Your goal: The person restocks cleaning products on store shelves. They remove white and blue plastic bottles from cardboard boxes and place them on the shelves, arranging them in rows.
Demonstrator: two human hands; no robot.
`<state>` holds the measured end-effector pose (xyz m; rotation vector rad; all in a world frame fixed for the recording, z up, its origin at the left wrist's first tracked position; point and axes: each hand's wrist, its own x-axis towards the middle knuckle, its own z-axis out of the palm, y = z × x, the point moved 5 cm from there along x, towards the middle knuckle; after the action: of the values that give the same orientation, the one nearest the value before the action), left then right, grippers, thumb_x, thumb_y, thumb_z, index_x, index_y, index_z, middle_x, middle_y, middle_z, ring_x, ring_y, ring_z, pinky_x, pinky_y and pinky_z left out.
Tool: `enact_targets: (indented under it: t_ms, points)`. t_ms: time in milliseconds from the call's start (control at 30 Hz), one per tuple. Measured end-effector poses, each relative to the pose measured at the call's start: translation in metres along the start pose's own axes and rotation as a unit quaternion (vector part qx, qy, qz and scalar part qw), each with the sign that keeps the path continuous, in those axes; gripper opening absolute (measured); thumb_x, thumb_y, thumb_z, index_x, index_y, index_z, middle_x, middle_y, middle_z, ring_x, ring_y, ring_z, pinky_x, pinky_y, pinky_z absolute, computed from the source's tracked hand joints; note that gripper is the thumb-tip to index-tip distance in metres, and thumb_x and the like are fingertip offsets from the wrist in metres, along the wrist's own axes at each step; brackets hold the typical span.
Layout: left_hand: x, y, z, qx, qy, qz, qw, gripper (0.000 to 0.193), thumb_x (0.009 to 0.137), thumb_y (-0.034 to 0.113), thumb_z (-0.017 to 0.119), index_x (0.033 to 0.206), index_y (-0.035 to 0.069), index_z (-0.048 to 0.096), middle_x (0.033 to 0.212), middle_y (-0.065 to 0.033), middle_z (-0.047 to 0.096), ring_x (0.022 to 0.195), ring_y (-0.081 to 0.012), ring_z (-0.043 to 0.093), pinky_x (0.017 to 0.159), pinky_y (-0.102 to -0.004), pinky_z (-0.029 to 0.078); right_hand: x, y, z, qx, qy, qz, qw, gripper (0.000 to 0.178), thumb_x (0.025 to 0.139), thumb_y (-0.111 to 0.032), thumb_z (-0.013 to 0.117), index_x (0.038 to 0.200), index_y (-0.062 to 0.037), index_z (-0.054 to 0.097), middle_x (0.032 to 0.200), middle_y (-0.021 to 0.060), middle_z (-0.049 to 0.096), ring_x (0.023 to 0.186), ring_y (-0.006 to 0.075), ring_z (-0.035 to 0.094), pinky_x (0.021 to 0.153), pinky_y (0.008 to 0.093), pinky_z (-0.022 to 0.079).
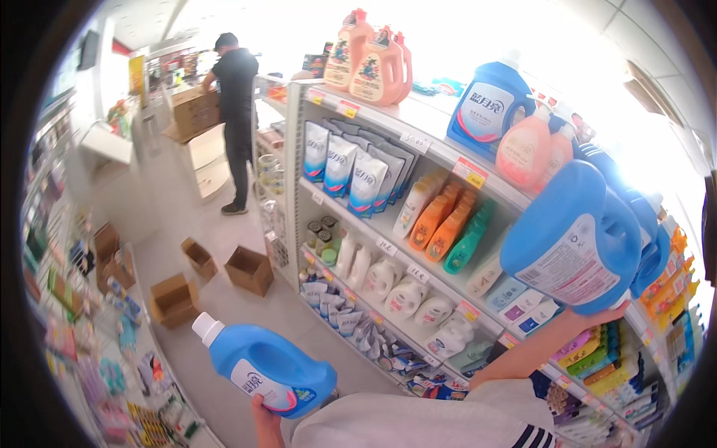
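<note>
My left hand (267, 415) grips a blue detergent jug (278, 369) with a white cap, tilted on its side over the aisle. Only a few of its fingers show along the jug's lower edge. On the right, my right hand (597, 316) is under the base of another large blue detergent jug (571, 239), which leans at the front of the top shelf. That jug's back label faces me, and it hides most of the hand's fingers. Behind it stand more blue jugs, partly covered. Pink pump bottles (525, 149) are just left of it.
A shelf unit (441, 153) holds pouches (340, 166), orange bottles (441, 222) and white bottles (407, 297). Cardboard boxes (249, 270) lie open on the floor. Another shelf (142, 358) lines the left. Farther off, a person (237, 112) in dark clothes stands by a large carton (196, 112).
</note>
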<state>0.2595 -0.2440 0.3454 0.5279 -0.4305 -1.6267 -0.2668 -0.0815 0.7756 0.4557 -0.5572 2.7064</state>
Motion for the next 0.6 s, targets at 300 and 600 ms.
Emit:
enact_targets:
  t_ms: [300, 600]
  points:
    - [0.219, -0.020, 0.029, -0.012, -0.104, -0.157, 0.982, 0.073, 0.069, 0.032, 0.075, 0.130, 0.001, 0.047, 0.123, -0.0126, 0.060, 0.112, -0.0307, 0.058, 0.099, -0.0437, 0.046, -0.019, 0.074, 0.202, -0.156, -0.120, -0.048, 0.979, 0.055, 0.092, -0.047, 0.042, 0.122, -0.0031, 0.054, 0.119, 0.0120, 0.060, 0.109, 0.0248, 0.059, 0.094, 0.0375, 0.048]
    - [0.402, 0.038, 0.024, 0.072, -0.206, -0.254, 0.942, 0.071, 0.068, 0.016, 0.069, 0.131, -0.001, 0.042, 0.121, -0.0165, 0.057, 0.110, -0.0310, 0.059, 0.094, -0.0442, 0.051, -0.083, 0.168, 0.424, -0.419, -0.217, -0.246, 0.847, 0.068, 0.076, -0.050, 0.071, 0.104, 0.0127, 0.063, 0.094, 0.0193, 0.065, 0.079, 0.0233, 0.063, 0.069, 0.0358, 0.051]
